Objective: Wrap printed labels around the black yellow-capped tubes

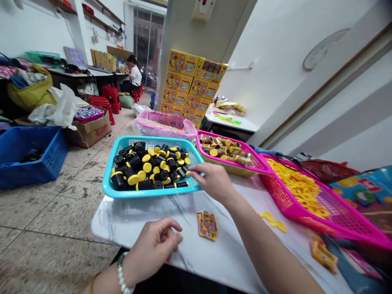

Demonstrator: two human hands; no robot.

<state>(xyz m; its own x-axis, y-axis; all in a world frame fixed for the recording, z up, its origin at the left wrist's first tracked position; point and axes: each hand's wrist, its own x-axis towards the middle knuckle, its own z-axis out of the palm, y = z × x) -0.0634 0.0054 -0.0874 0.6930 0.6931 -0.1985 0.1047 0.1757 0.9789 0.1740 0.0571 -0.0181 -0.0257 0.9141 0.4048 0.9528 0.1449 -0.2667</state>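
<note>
A turquoise basket (107, 179) on the table holds many small black cylinders with yellow caps (147, 167). At this basket's right rim is my right hand (212, 179), its thumb and forefinger slightly apart beside the nearest cylinders; nothing shows between them. My left hand (157, 243) hovers over the front edge of the table, fingers loosely curled, thumb and forefinger apart, holding nothing visible. Between my arms lies a small stack of printed yellow-orange cards or packets (208, 224). Yellow ring-shaped plastic pieces (272, 221) lie on the table right of my right forearm.
Pink baskets hold wrapped yellow-and-black pieces (225, 149) and yellow plastic pieces (297, 185). Behind stand a plastic-lined pink basket (165, 122) and stacked yellow boxes (190, 85). A blue crate (33, 159) is on the floor at left. A person (133, 75) sits far back.
</note>
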